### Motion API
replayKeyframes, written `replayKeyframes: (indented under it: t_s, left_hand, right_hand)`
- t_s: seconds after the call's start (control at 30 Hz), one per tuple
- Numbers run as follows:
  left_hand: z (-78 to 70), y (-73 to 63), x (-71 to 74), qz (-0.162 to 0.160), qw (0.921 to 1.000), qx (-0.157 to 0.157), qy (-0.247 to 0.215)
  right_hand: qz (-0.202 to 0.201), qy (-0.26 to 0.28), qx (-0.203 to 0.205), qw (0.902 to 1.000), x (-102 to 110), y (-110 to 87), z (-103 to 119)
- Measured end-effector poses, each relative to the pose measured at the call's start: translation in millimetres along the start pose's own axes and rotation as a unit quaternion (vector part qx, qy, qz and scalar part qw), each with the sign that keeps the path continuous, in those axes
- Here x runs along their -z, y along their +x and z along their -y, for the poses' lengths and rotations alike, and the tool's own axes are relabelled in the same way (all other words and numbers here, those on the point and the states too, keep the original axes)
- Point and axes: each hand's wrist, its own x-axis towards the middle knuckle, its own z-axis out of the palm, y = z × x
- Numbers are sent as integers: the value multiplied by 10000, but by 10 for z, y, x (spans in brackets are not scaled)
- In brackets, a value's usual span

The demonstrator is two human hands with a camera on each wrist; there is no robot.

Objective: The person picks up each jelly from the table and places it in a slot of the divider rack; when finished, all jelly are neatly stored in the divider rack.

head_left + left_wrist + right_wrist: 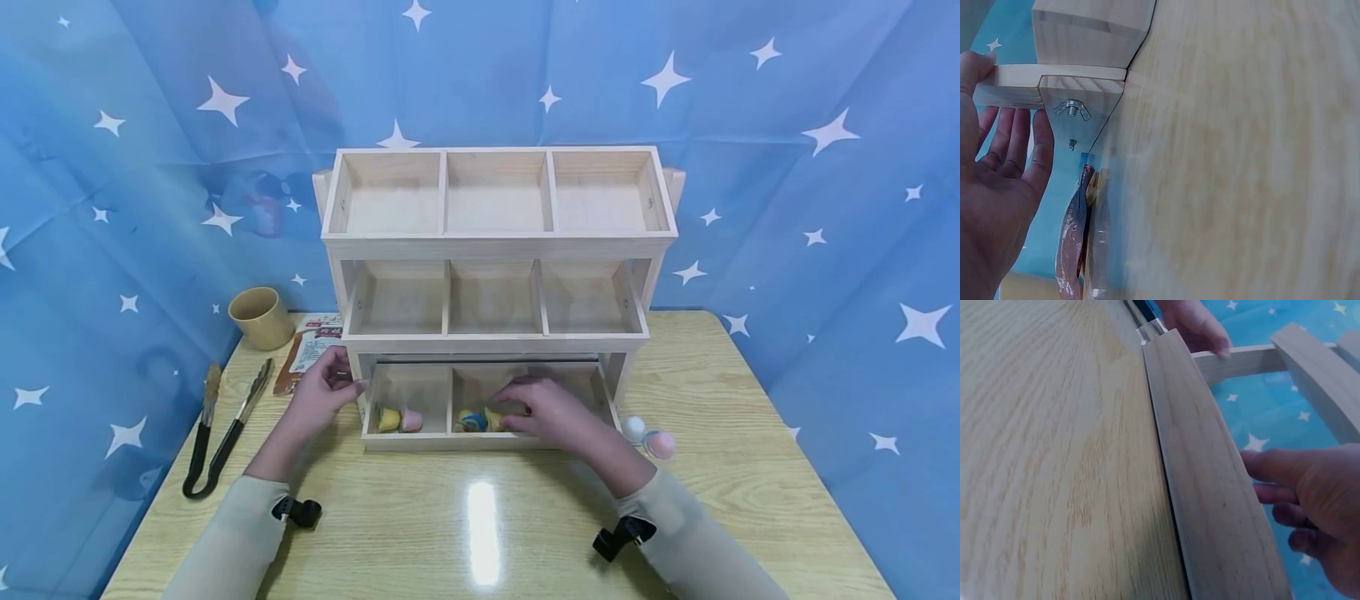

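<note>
A three-tier wooden rack (495,343) stands at the back of the table. My left hand (324,395) grips its left upright (1013,81), thumb on one side and fingers on the other. My right hand (551,412) reaches into the middle compartment of the bottom tray (412,375). Its thumb and fingertips pinch a small yellow cup-like piece (493,419); in the right wrist view the front board (1210,469) stands before them. Beside that piece lies a blue and yellow one (471,421). The left compartment holds a yellow piece (388,419) and a pink one (411,420).
Two small clear cups, one white (633,429) and one pink (661,444), stand right of the rack. Black-handled tongs (225,446) lie at the left, near a tan cup (262,318) and a brown packet (303,350). A starry blue curtain (750,167) hangs behind.
</note>
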Motion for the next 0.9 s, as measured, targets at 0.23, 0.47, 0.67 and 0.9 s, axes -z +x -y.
replayKeyframes:
  t_s: [0.23, 0.47, 0.67, 0.9]
  left_hand:
    - [1, 7, -7, -20, 9999, -96, -59]
    - [4, 3, -15, -30, 9999, -111, -75]
    - [2, -2, -17, -27, 9999, -118, -62]
    - [-7, -3, -19, -20, 9999, -82, -102]
  right_hand:
    - [-491, 7, -73, 9988, 52, -138, 22]
    - [-1341, 28, 32, 9910, 149, -445, 13]
    - [-1974, -150, 143, 9801, 249, -768, -105]
    - [-2411, -428, -444, 9686, 408, -1170, -319]
